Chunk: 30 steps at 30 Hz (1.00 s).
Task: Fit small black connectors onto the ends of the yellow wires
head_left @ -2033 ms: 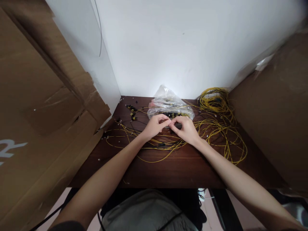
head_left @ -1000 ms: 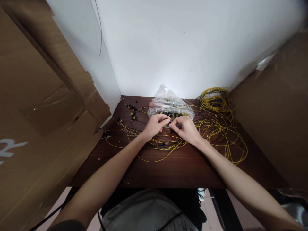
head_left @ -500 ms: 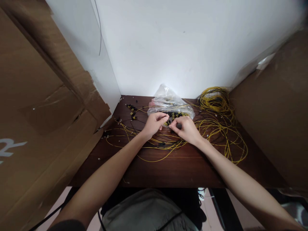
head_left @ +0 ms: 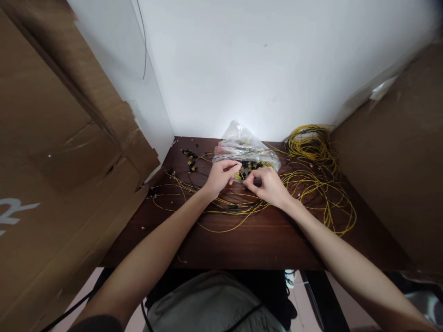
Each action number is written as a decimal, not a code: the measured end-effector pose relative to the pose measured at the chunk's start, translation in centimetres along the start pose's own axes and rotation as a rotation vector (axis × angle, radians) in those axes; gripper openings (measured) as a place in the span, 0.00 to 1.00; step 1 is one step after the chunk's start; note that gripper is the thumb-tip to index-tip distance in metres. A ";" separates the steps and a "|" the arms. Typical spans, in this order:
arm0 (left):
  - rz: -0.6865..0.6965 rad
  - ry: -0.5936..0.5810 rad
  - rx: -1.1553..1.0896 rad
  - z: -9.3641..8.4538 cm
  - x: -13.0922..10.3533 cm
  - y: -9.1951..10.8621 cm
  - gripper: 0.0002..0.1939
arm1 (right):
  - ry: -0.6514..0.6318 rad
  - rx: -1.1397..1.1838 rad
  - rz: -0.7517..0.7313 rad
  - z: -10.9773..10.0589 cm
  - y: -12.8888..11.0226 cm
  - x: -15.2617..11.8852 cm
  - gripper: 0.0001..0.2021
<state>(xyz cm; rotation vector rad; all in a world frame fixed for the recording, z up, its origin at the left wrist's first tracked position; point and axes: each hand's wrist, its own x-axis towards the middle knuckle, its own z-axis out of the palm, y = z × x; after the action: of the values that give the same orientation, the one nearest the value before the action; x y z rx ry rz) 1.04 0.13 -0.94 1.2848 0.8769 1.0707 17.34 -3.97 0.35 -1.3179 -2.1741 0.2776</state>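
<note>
My left hand is pinched closed at the front of a clear plastic bag; what its fingertips hold is too small to make out. Just to the right, my right hand also pinches something tiny that I cannot name. A narrow gap parts the two hands. Black and yellow small parts lie at the bag's opening, behind and between the fingers. Thin yellow wires run across the brown table beneath both hands.
A coil of yellow wire sits at the back right, with looser loops in front. Several black and yellow pieces lie left of the bag. Cardboard stands at the left, more cardboard at the right, a white wall behind.
The fingertips of my left hand have shifted very slightly to the left, away from my right hand. My right hand has hardly moved.
</note>
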 end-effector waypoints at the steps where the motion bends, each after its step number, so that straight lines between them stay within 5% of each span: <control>1: 0.002 0.001 0.001 0.0 0.0 0.0 0.11 | -0.004 0.001 -0.004 0.0 0.0 0.0 0.07; 7: 0.029 -0.005 0.048 0.0 0.0 -0.1 0.11 | -0.004 -0.014 -0.015 -0.1 0.1 0.0 0.06; 15: 0.059 -0.184 0.239 0.2 -0.3 -0.1 0.10 | 0.241 0.009 0.013 -1.0 -0.1 0.0 0.04; 30: 0.102 -0.201 0.270 0.2 -0.2 -0.6 0.11 | 0.128 0.038 -0.026 -0.4 0.1 0.1 0.05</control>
<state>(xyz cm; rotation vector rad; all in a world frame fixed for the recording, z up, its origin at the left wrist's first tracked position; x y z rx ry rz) 1.24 -0.09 -1.55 1.6469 0.8290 0.9040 17.66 -3.91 0.67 -1.2505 -2.0675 0.2172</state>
